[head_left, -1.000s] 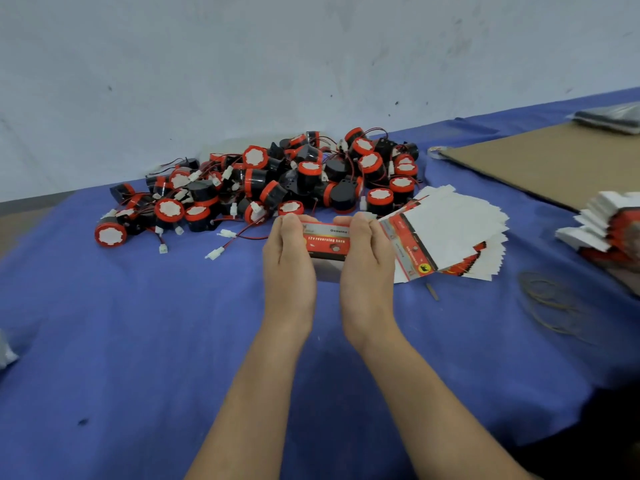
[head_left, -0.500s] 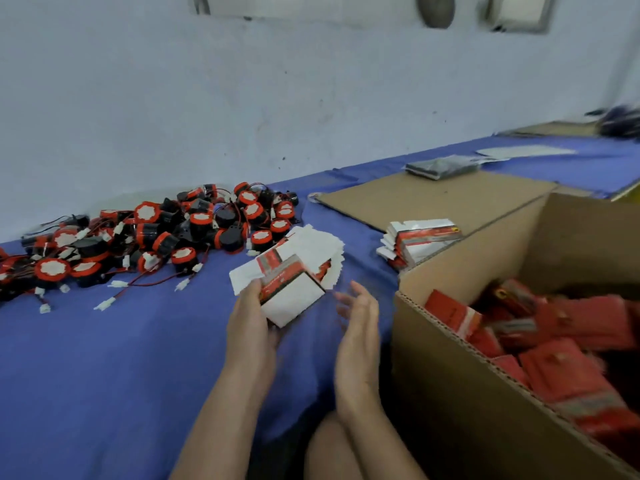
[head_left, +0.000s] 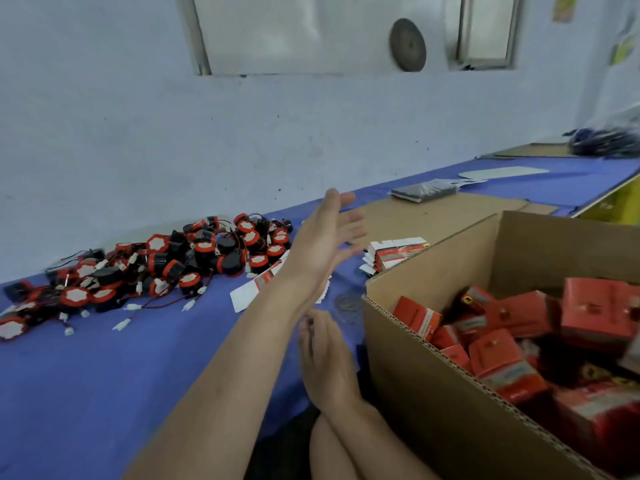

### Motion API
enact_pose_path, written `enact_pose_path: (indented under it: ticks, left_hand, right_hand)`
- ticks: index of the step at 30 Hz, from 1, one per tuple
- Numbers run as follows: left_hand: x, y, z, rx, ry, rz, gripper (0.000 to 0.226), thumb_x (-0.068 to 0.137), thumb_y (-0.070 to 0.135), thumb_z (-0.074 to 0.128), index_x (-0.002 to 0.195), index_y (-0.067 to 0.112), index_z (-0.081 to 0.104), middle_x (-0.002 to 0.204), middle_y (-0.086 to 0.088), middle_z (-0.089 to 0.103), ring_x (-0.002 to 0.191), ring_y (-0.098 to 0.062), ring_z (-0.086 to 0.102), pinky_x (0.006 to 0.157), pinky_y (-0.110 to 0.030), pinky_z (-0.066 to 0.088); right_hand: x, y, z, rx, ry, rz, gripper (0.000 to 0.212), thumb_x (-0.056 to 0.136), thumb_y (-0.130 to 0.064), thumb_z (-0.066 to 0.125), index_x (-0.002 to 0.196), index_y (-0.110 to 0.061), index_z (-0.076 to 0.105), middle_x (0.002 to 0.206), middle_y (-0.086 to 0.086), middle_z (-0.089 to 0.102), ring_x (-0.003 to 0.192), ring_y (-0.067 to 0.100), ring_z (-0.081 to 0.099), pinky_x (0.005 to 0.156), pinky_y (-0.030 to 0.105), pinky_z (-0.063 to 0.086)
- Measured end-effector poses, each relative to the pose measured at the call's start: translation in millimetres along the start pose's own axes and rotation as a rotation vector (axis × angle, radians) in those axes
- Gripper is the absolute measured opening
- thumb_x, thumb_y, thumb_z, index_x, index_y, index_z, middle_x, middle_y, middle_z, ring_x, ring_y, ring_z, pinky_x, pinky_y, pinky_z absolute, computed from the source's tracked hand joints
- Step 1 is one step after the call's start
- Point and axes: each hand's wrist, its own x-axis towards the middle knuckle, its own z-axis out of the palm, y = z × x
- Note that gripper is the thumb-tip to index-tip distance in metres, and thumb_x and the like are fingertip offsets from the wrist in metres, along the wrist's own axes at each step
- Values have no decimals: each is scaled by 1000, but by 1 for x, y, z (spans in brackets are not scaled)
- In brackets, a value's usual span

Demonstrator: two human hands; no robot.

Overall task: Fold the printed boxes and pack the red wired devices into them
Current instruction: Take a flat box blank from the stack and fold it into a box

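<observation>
Cardboard carton (head_left: 433, 393) at my right holds packed boxes (head_left: 498, 355). My right hand (head_left: 325, 362) hangs low, fingers slack, empty. My left hand (head_left: 325, 247), which gripped a folded box half a second ago, is now raised, fingers straight and spread, empty; I judge that unit delivered. Farther off lie flat boxes (head_left: 391, 256) and unpacked devices (head_left: 194, 261).

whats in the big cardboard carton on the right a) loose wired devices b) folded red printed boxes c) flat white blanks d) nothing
b: the cardboard carton holds a jumble of folded red printed boxes, while the wired devices lie loose on the table
</observation>
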Motion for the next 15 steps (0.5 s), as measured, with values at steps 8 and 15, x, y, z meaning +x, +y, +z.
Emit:
enact_pose_path:
  ticks: [8,15]
  left_hand:
    - [-5,-99,-168,721,313,-173,32,106,38,40,133,24,48,131,1,55,97,-5,55,78,-25,43]
    - [-26,-161,-246,1370,345,-250,42,106,30,39,145,15,41,152,-6,42,138,-26,37,114,-41,30]
  right_hand:
    - [21,3,41,-270,-139,-109,40,107,-32,32,146,-26,39,141,-3,50,124,17,48,104,30,38]
    - [45,9,84,-415,-142,-131,45,105,-29,34,149,-25,37,151,-1,41,139,20,37,116,34,25]
